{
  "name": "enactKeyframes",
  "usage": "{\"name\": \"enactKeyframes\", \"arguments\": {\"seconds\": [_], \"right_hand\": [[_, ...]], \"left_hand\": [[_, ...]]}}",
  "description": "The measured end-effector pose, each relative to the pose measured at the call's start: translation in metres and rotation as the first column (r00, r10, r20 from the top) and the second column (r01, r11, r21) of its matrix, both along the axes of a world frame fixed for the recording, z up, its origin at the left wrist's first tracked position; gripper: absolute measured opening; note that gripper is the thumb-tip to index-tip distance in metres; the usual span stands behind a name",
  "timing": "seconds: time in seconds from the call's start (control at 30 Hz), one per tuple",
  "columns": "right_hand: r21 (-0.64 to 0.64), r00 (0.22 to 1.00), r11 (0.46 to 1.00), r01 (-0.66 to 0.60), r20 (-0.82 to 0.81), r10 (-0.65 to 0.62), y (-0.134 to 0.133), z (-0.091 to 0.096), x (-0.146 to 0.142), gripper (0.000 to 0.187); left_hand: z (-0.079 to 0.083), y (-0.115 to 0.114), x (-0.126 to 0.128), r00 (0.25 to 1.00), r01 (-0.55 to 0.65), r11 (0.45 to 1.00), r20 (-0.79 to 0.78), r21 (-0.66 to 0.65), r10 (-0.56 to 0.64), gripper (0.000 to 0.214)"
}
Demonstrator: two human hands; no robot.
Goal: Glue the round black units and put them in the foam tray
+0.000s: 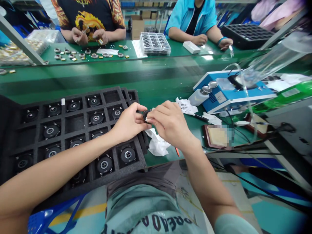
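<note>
At a green assembly tabletop: a seated person's left hand and right hand meet, with a dark round part between them.

Fingers: clamped on the part from both sides. Left fingers curl around its left side; right fingers pinch it from the right, a white scrap at their tips.

Part's place: off the tabletop, held at the meeting point of both hands. Both hands touch it, neither clearly nearer. Fingers hide most of it, so its face and any long axis cannot be told.

Left of the fingers: a black foam tray holds rows of round black parts, its right end just beside the left hand.

Below the fingers: crumpled white tissue lies by the tray.

Right of the fingers: speckled white tissue, a white plastic bottle and a blue bench instrument.

Far side of the fingers: across the tabletop, two co-workers' hands work beyond a clear plastic tray of small parts.
</note>
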State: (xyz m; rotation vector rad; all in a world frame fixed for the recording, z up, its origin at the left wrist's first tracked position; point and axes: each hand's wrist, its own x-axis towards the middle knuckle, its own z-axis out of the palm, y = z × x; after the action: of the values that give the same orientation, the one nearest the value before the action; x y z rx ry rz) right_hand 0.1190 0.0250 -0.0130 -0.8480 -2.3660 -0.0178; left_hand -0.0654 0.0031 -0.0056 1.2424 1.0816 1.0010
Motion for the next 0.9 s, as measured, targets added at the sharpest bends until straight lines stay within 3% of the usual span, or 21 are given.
{"name": "enactKeyframes", "arguments": {"seconds": [0.1, 0.2, 0.3, 0.67, 0.8, 0.9], "right_hand": [[0.025, 0.995, 0.995, 0.095, 0.025, -0.096, 0.004, -0.006, 0.018, 0.015], [0.003, 0.973, 0.975, 0.222, -0.062, -0.222, 0.008, -0.013, 0.038, 0.015], [-0.024, 0.956, 0.968, 0.25, -0.15, -0.25, 0.008, -0.018, 0.046, 0.015], [-0.073, 0.943, 0.987, 0.143, -0.291, -0.158, 0.005, -0.017, 0.034, 0.012], [-0.131, 0.906, 0.991, 0.029, -0.415, -0.082, -0.003, -0.014, 0.019, 0.011], [-0.119, 0.894, 0.992, -0.05, -0.448, -0.009, 0.006, -0.015, 0.003, 0.013]], "left_hand": [[0.001, 0.001, -0.001, 0.999, -0.024, 1.0, 0.039, 0.0, 0.024, 0.051], [0.003, 0.001, -0.001, 0.997, -0.03, 1.0, 0.071, -0.002, 0.03, 0.05], [0.004, 0.001, -0.001, 0.996, -0.032, 0.999, 0.083, -0.006, 0.033, 0.05], [0.005, 0.001, -0.001, 0.996, -0.035, 0.999, 0.076, -0.011, 0.036, 0.051], [0.006, 0.003, -0.001, 0.996, -0.046, 0.999, 0.069, -0.024, 0.047, 0.053], [0.007, 0.005, -0.003, 0.999, -0.023, 1.0, 0.046, -0.015, 0.024, 0.054]]}}
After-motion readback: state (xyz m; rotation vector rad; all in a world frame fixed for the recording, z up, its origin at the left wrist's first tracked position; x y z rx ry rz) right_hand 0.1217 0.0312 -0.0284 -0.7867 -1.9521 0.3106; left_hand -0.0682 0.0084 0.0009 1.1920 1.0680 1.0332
